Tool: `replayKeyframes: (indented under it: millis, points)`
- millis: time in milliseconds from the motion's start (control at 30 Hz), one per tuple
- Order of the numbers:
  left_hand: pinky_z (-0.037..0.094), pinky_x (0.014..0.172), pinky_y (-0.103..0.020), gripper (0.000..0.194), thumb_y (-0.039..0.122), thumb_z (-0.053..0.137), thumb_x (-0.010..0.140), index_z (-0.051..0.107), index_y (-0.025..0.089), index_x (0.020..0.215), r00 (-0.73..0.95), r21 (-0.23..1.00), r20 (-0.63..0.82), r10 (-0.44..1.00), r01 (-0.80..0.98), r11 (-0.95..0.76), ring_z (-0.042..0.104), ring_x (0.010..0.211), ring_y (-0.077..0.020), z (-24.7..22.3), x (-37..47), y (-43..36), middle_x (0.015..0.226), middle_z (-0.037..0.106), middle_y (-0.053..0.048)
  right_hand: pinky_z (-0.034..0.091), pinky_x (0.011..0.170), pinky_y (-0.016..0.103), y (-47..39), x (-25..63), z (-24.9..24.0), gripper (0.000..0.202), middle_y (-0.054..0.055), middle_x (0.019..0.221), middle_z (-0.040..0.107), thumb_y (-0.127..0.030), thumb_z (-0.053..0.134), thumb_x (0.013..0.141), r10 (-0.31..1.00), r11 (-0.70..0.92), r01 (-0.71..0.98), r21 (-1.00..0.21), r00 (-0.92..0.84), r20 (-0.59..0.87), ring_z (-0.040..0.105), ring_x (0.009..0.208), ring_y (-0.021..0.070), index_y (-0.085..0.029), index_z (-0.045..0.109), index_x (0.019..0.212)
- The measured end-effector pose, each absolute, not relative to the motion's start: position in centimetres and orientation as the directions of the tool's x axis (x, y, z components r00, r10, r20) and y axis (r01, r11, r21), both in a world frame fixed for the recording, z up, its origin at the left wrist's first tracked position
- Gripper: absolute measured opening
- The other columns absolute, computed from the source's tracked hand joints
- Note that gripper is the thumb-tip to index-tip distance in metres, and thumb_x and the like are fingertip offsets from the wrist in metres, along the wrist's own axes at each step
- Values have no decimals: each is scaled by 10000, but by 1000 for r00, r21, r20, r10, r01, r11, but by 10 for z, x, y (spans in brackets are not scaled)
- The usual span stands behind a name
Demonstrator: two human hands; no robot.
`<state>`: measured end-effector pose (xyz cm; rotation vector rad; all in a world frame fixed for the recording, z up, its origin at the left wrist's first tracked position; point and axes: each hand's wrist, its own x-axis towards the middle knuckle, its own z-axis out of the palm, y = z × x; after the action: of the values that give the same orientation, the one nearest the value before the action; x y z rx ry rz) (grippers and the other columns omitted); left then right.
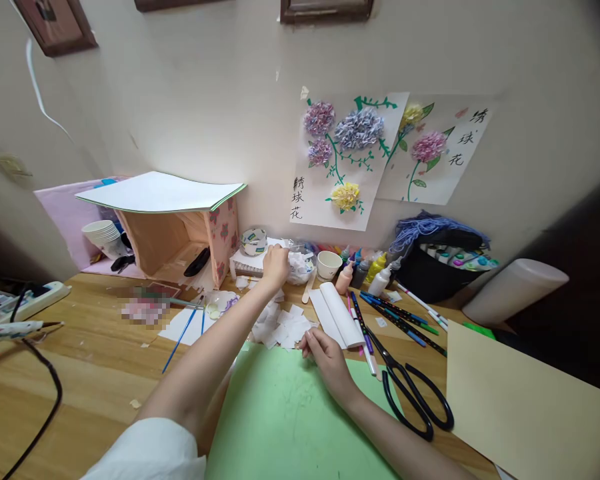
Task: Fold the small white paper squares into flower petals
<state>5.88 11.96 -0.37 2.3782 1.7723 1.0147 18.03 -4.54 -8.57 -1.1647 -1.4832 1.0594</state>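
My left hand (276,265) reaches forward over the back of the desk, its fingers closed. It is beside a crumpled white bundle (300,268) and a roll of tape (254,242); whatever is in the fingers is hidden. Close to the far edge of a green sheet (285,413), my right hand (325,353) has its fingers curled together, and I cannot make out anything in them. Many small white paper squares (275,325) lie in a loose pile just beyond the sheet. A rolled white paper (337,317) is right behind my right hand.
Black-handled scissors (405,387) lie at the right, beside several markers (400,317). A paper cup (329,265) and paint bottles (379,283) stand at the back. At left are a fabric-covered box (225,240), thin brushes (183,337) and a hot glue gun (15,330). A cream sheet (530,407) is at right.
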Motion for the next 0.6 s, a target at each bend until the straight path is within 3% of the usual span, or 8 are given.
replayKeyframes:
  millis: [167,300,400,600]
  points:
    - [422,844,-339,292,78,406,834,561,166,1065,143,383,531,835,839,-387,509,1031,-231,-13,45,73,1057,563,-110,430,642,307,-45,181,-85,236,29,762,583,-369,458,878,982,187,307,-933,-40,184,535,687,181,-189,605,839]
    - [439,793,-331,172,136,392,865,549,174,922,255,411,469,846,785,-464,535,916,-201,-36,22,5,911,583,-63,437,778,376,-47,180,-81,145,65,888,604,-212,496,833,953,279,510,-814,-45,299,532,875,234,-199,631,886]
    - [445,739,-337,99,199,472,842,558,186,888,338,387,355,872,795,-467,540,879,-209,-57,12,-27,916,583,-59,429,835,415,-48,179,-81,172,81,947,594,-187,526,813,940,308,603,-736,-73,333,504,956,260,-208,635,945]
    - [439,728,-350,94,227,486,856,554,168,881,368,256,317,874,854,-452,532,871,-223,-78,10,-28,909,587,-71,437,833,406,-48,179,-82,174,75,926,583,-180,542,820,928,352,625,-697,-136,348,496,951,252,-224,639,957]
